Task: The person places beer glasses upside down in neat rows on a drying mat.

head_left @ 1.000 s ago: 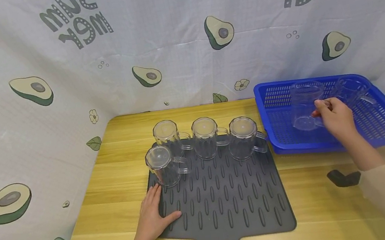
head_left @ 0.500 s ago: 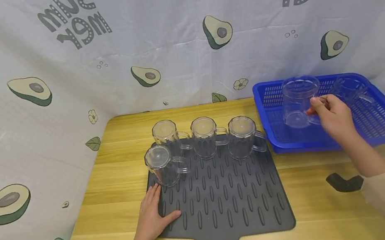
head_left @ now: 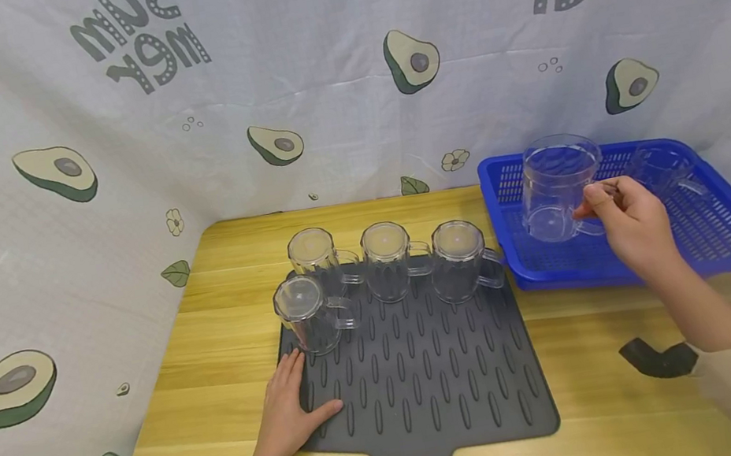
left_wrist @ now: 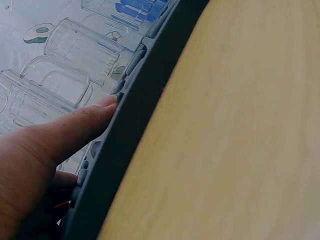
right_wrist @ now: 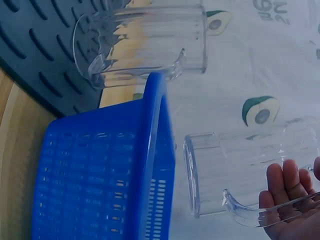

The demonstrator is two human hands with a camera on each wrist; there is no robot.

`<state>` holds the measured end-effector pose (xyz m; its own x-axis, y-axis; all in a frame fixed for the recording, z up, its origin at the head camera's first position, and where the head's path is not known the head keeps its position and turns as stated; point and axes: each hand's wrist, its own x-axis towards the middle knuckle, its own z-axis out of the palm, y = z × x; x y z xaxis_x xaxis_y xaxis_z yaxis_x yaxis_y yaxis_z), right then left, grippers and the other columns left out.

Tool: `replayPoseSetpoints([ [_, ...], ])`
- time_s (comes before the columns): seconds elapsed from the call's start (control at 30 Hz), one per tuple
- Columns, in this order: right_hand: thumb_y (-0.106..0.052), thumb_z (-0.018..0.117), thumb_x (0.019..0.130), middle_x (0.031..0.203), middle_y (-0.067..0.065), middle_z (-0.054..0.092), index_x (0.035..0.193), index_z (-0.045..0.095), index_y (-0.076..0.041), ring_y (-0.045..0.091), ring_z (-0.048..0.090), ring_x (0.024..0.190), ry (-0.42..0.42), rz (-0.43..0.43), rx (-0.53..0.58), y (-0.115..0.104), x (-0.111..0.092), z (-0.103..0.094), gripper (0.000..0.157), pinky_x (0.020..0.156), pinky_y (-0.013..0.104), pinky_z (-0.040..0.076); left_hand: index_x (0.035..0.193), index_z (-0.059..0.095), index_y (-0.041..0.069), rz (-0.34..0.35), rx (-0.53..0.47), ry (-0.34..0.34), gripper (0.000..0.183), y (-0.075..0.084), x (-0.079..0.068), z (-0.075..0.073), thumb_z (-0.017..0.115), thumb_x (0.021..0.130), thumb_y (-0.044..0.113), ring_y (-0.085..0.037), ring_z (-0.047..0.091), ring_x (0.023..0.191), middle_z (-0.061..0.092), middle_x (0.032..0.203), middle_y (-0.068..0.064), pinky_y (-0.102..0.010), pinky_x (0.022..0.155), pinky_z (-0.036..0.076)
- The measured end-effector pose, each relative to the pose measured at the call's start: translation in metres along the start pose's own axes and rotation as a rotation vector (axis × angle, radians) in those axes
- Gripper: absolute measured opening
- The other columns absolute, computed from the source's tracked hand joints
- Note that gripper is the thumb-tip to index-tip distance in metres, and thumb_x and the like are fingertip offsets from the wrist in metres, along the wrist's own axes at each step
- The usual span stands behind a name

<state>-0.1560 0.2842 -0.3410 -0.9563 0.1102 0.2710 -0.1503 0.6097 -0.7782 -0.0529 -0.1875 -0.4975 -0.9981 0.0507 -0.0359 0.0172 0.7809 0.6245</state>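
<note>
A clear glass mug (head_left: 555, 190), mouth up, hangs over the left part of the blue plastic basket (head_left: 508, 245). My right hand (head_left: 634, 227) grips it by the handle; in the right wrist view, fingers curl around the handle of this mug (right_wrist: 205, 175). My left hand (head_left: 287, 409) lies on the left edge of the dark grey ridged mat (head_left: 429, 401), thumb spread and fingers extended close to an upside-down mug (head_left: 311, 316). Several such mugs stand mouth down on the mat, including one at the back middle (head_left: 388, 260) and one at the back right (head_left: 461, 265).
Another clear mug (head_left: 661, 169) lies in the right part of the basket. Wooden tabletop (head_left: 199, 398) surrounds the mat. Behind it hangs a white curtain (head_left: 335, 33) printed with avocados. A black fitting (head_left: 659, 358) sits at my right wrist.
My right hand has raised the mug and carried it a little left within the basket area. The left hand and the mugs on the mat stay in place.
</note>
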Motion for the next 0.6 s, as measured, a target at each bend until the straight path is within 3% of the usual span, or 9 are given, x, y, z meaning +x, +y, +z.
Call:
replayPoseSetpoints([
  [0.6, -0.026, 0.044, 0.105, 0.078, -0.028, 0.06, 0.106, 0.057, -0.019, -0.012, 0.055, 0.085, 0.004, -0.08, 0.06, -0.022, -0.011, 0.006, 0.014, 0.072, 0.013, 0.036, 0.147, 0.035, -0.006, -0.001, -0.015, -0.002, 0.103, 0.001, -0.001, -0.001, 0.081, 0.073, 0.048, -0.042, 0.018, 0.144, 0.03, 0.154, -0.023, -0.063, 0.112, 0.015],
])
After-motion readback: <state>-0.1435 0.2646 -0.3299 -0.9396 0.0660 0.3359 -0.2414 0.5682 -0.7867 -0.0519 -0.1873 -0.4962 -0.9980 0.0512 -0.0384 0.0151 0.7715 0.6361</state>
